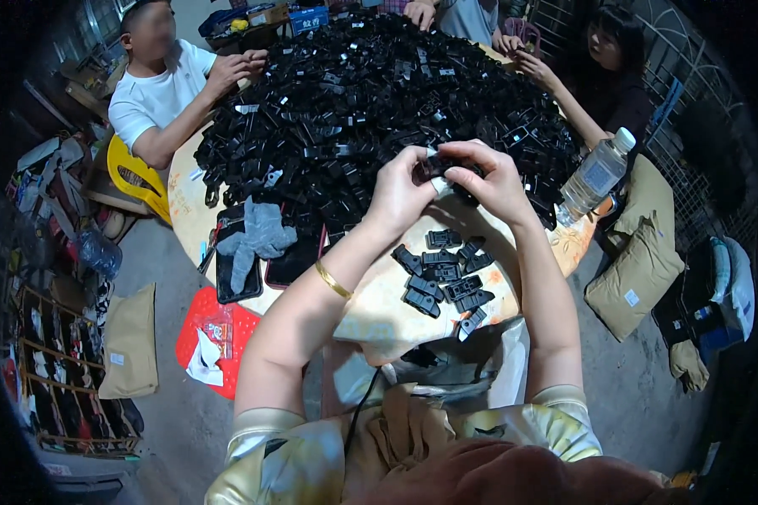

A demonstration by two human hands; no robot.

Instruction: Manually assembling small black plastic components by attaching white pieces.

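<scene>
Both hands meet over the near side of a round table (366, 316), at the front of a big heap of black plastic parts (345, 126). My left hand (403, 189) is closed on a small black plastic part (432, 169), whose exact kind I cannot make out. From the other side, my right hand (490, 178) grips the same part with thumb and fingers, which hide much of it. Something white shows at the fingertips. Below the hands, between my forearms, lies a loose group of several similar black parts (442, 271).
Left on the table are a grey cloth (261, 236) and a dark phone (237, 273). A clear bottle (598, 177) stands at the right edge. Other people (156, 93) sit around the far side. A red stool (195, 337) and tan sacks (636, 278) flank the table.
</scene>
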